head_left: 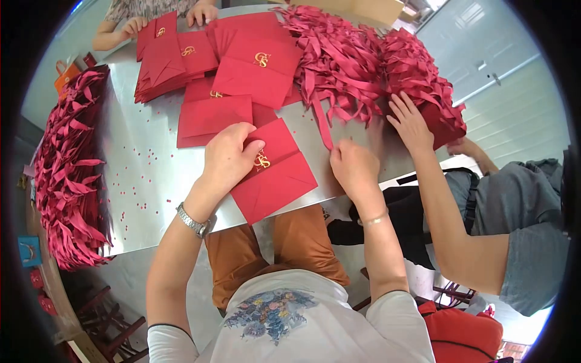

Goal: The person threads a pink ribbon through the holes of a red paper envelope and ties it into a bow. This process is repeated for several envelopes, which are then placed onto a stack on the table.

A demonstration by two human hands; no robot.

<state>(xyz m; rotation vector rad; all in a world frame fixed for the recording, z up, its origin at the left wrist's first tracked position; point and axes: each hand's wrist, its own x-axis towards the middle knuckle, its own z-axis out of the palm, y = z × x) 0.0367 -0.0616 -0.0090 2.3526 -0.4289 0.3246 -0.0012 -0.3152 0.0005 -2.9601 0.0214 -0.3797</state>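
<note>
My left hand [231, 152], with a metal watch at the wrist, holds a red folded bag [275, 178] with a gold logo, tilted at the table's near edge. Its thumb and fingers close on the bag's upper left part. To the right, my right hand [356, 164] pinches the end of a red ribbon [322, 124] that hangs from the big ribbon pile [339, 66]. Flat red bags [259, 66] with gold logos lie in overlapping stacks beyond my left hand.
A co-worker's hand [413, 124] at the right touches a second heap of ribboned bags [417, 72]. Another person's hands [203, 12] are at the far edge. A ribboned stack [72, 169] stands at the left of the metal table [136, 212]. Small red dots lie scattered there.
</note>
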